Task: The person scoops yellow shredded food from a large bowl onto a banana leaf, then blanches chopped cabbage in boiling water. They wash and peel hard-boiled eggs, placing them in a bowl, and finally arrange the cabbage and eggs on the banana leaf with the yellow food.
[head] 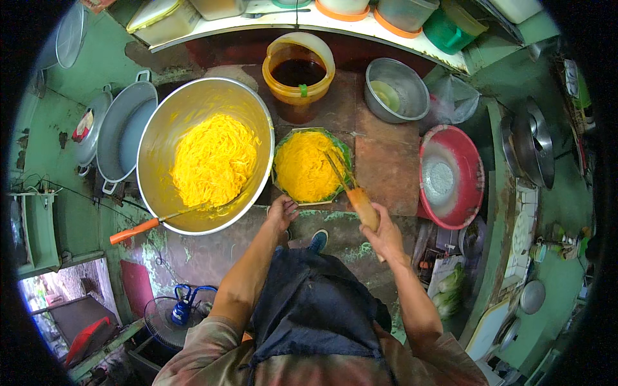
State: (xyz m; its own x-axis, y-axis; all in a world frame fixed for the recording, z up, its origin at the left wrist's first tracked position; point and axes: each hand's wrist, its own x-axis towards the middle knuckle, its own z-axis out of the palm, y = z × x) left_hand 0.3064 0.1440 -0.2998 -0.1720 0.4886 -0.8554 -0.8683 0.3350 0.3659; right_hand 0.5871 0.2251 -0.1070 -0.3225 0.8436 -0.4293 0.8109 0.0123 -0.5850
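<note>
In front of me is an octagonal tray lined with green leaf [345, 150], filled with yellow noodles [309, 166]. My left hand [282, 212] has its fingers at the tray's near left edge and steadies it. A two-pronged metal tool with a thick wooden handle [363, 207] is in my right hand [386, 236]. Its prong tips rest on the noodles at the right side of the tray. To the left, a large metal basin [157, 144] tilts towards me with a mound of yellow noodles [215, 161]. An orange-handled utensil [135, 231] leans over its near rim.
Behind the tray stands a yellow bucket of dark liquid [298, 89]. A grey bowl [398, 91] and a red basin [451, 178] are on the right. Far left is a deep aluminium pot [128, 130]. A shelf with containers [309, 19] runs along the back; a fan [176, 316] stands below left.
</note>
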